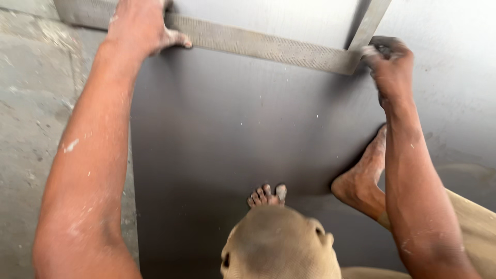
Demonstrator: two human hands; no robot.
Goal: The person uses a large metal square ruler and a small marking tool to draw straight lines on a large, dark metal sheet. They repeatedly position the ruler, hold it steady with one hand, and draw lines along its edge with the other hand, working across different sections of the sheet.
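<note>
While both arms stretch forward from the bottom of the view, the person crouches on a large dark board (232,134) that lies flat on the concrete floor (31,103). The board fills the middle of the picture, its left edge running straight down beside the bare floor. Across its far part lies a metal framing square (258,44), the long blade slanting from upper left to right and the shorter blade rising from the corner toward the top edge.

The left hand (139,23) is spread flat, palm down, pressing the long blade against the board near its left end, the thumb pointing right along the steel. The right hand (390,64) sits at the square's corner with its fingers curled in; whether it pinches something small there cannot be told. The two hands are well apart, one at each end of the long blade.

Lower down, a bent knee in tan trousers (279,243) pokes up, with bare toes (266,195) just beyond it and the other bare foot (361,181) resting on the board beside the right forearm.
</note>
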